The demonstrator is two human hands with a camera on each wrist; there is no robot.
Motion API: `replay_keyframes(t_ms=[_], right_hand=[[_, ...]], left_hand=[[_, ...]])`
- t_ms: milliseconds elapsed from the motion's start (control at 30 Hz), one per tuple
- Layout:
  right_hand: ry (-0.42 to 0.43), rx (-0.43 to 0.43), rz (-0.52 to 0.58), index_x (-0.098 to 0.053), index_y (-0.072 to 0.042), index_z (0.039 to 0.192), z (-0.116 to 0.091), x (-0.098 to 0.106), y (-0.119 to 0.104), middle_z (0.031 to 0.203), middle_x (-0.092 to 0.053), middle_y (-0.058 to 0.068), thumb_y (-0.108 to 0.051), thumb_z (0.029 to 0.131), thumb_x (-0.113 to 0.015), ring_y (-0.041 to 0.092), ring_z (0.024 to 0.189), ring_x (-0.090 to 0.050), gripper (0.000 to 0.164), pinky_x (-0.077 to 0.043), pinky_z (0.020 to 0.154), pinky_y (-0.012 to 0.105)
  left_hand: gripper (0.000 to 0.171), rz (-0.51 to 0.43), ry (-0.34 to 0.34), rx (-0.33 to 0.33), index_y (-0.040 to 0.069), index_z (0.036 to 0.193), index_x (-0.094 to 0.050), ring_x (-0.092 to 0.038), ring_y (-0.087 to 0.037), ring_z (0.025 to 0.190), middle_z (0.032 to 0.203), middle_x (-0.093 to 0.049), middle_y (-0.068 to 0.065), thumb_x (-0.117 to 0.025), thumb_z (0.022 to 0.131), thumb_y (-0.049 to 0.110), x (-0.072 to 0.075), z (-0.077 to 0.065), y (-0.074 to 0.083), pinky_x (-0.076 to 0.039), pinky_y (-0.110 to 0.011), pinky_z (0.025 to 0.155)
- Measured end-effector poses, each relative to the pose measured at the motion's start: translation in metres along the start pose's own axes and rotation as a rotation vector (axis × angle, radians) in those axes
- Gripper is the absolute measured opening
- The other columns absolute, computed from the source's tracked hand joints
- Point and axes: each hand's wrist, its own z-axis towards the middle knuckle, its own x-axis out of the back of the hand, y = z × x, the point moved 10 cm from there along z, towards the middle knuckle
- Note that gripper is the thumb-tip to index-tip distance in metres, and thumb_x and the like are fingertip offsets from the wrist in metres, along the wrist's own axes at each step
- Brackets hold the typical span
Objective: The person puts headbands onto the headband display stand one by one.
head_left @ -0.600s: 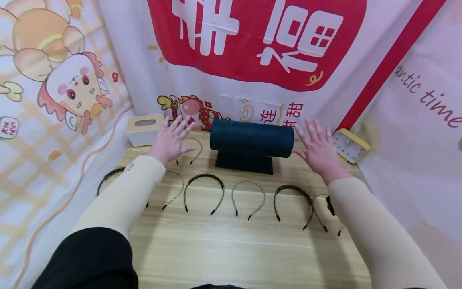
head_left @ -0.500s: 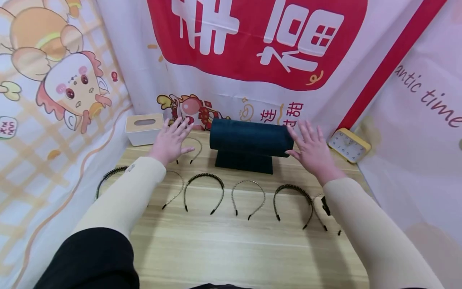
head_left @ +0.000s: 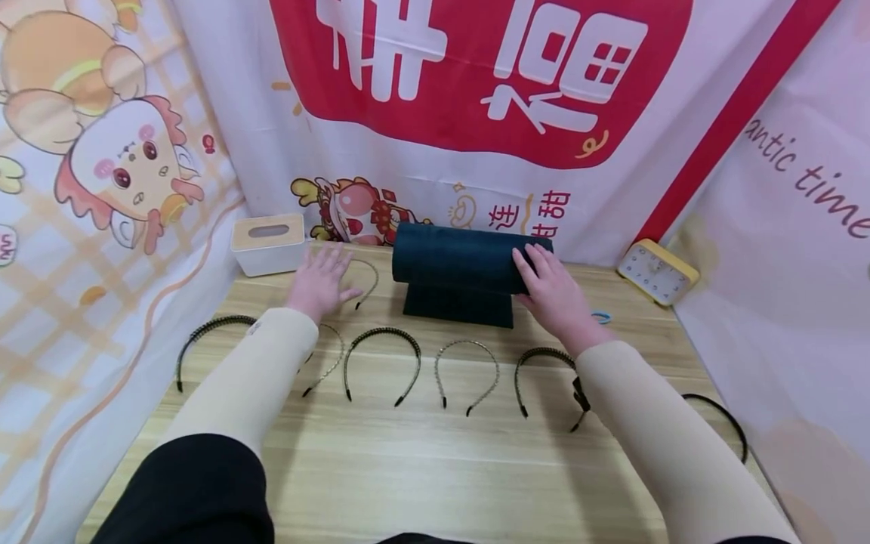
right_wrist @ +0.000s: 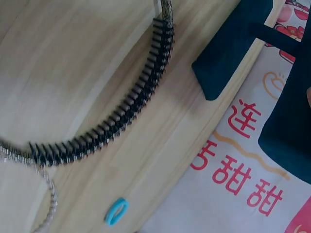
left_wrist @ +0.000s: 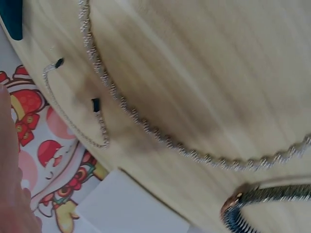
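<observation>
A dark green velvet roll stand stands at the back middle of the wooden table. My right hand lies with straight fingers on the roll's right end. My left hand lies flat on the table left of the stand, touching a thin headband. Nearer me, several headbands lie in a row: a black toothed one, a dark one, a thin beaded one and a toothed one. The right wrist view shows that toothed headband and the stand's base. The left wrist view shows a beaded headband.
A white tissue box sits at the back left and a yellow clock at the back right. A small blue ring lies right of the stand, and a black headband near the right edge. Printed cloth hangs around the table.
Both hands have come down from the air. The right hand moved left onto the roll's end; the left hand sank onto the table. The black headband at the right is uncovered.
</observation>
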Motion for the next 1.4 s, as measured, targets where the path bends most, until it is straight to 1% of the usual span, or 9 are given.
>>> replay_keyframes(t_ms=[133,267,333,467,567,700,900,1000,1400], right_hand=[[0.047,-0.011,-0.036,-0.041,0.002,0.147,0.000,-0.002,-0.005,0.142,-0.042,0.030,-0.019,0.085,-0.080,0.045,0.133,-0.037,0.076,-0.025,0.115,0.051],[0.012,-0.075,-0.061,-0.039,0.002,0.147,0.001,-0.009,-0.005,0.144,-0.039,0.030,-0.018,0.087,-0.078,0.044,0.135,-0.035,0.075,-0.020,0.116,0.052],[-0.012,-0.112,-0.068,-0.038,0.001,0.148,0.002,-0.011,-0.005,0.146,-0.037,0.029,-0.018,0.087,-0.077,0.044,0.135,-0.033,0.075,-0.018,0.117,0.052],[-0.027,-0.161,-0.080,-0.038,0.001,0.148,0.003,-0.014,-0.004,0.145,-0.036,0.029,-0.016,0.086,-0.077,0.045,0.135,-0.033,0.075,-0.016,0.117,0.053],[-0.029,-0.174,-0.077,-0.039,0.001,0.147,0.004,-0.015,-0.003,0.145,-0.036,0.029,-0.016,0.086,-0.078,0.045,0.134,-0.033,0.074,-0.016,0.117,0.053],[-0.047,-0.194,-0.087,-0.038,0.001,0.147,0.004,-0.018,-0.002,0.145,-0.035,0.028,-0.017,0.086,-0.077,0.045,0.134,-0.033,0.075,-0.016,0.117,0.053],[-0.112,-0.242,-0.099,-0.036,-0.001,0.149,0.005,-0.020,0.000,0.147,-0.033,0.027,-0.020,0.088,-0.076,0.043,0.135,-0.032,0.075,-0.011,0.119,0.050],[-0.150,-0.260,-0.097,-0.033,-0.002,0.151,0.006,-0.022,0.000,0.149,-0.030,0.026,-0.022,0.089,-0.074,0.042,0.136,-0.029,0.077,-0.008,0.119,0.049],[-0.154,-0.276,-0.100,-0.032,-0.004,0.151,0.004,-0.026,0.005,0.149,-0.028,0.025,-0.023,0.090,-0.073,0.041,0.137,-0.028,0.076,-0.008,0.119,0.049]], left_hand=[[0.086,-0.111,-0.045,0.073,0.005,0.157,-0.018,0.002,-0.041,0.147,0.162,-0.008,-0.019,-0.038,0.097,0.065,-0.012,-0.004,-0.009,0.017,-0.053,0.112],[0.079,-0.232,-0.090,0.156,-0.004,0.152,-0.028,-0.019,-0.049,0.142,0.156,-0.022,-0.028,-0.056,0.098,0.047,-0.023,-0.008,-0.017,-0.010,-0.062,0.114],[0.069,-0.278,-0.119,0.185,-0.006,0.148,-0.035,-0.030,-0.053,0.134,0.150,-0.029,-0.033,-0.058,0.098,0.035,-0.029,-0.009,-0.019,-0.023,-0.065,0.109],[0.049,-0.351,-0.197,0.224,-0.007,0.137,-0.049,-0.044,-0.055,0.121,0.139,-0.041,-0.037,-0.051,0.095,0.017,-0.043,-0.008,-0.021,-0.038,-0.066,0.099],[0.042,-0.391,-0.229,0.260,-0.008,0.129,-0.056,-0.046,-0.054,0.117,0.133,-0.045,-0.036,-0.047,0.093,0.012,-0.052,-0.006,-0.023,-0.039,-0.065,0.097],[0.034,-0.459,-0.193,0.327,-0.011,0.115,-0.060,-0.051,-0.051,0.109,0.122,-0.049,-0.034,-0.052,0.085,0.003,-0.056,-0.001,-0.028,-0.043,-0.063,0.093],[0.047,-0.623,-0.084,0.513,-0.021,0.126,-0.044,-0.050,-0.052,0.112,0.123,-0.047,-0.038,-0.052,0.085,0.000,-0.057,-0.001,-0.042,-0.042,-0.059,0.098],[0.045,-0.640,-0.076,0.570,-0.021,0.122,-0.050,-0.049,-0.050,0.116,0.124,-0.049,-0.038,-0.049,0.085,0.004,-0.063,-0.002,-0.050,-0.041,-0.056,0.101],[0.038,-0.695,-0.109,0.598,-0.018,0.111,-0.059,-0.052,-0.046,0.116,0.125,-0.054,-0.034,-0.050,0.080,0.004,-0.067,0.003,-0.054,-0.044,-0.049,0.101]])
